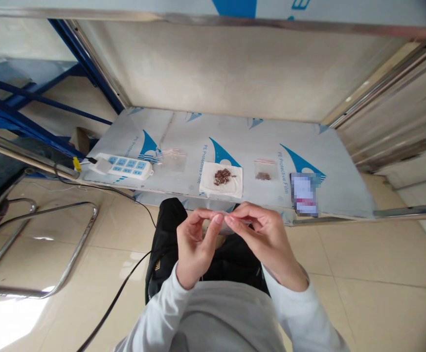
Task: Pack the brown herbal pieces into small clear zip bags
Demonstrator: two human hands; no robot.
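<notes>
My left hand [197, 244] and my right hand [269, 239] meet in front of the shelf's near edge, above my lap. Thumb and fingers of each are pinched on the top edge of a small clear plastic bag [229, 228], which hangs between them, partly hidden by the fingers. Just beyond the hands, a heap of small dark brown pieces [223, 177] lies on a folded white tissue [206, 187]. To its right is a clear zip bag [265, 167] with some similar brown pieces inside. Several flat clear bags [174, 160] lie to the left of the tissue.
The shelf [235, 132] is covered in printed protective film. A white power strip [132, 167] with a plugged-in adapter sits at its left; a phone [302, 193] lies at the front right edge. A black cable [124, 281] and a metal chair frame [71, 254] are at left.
</notes>
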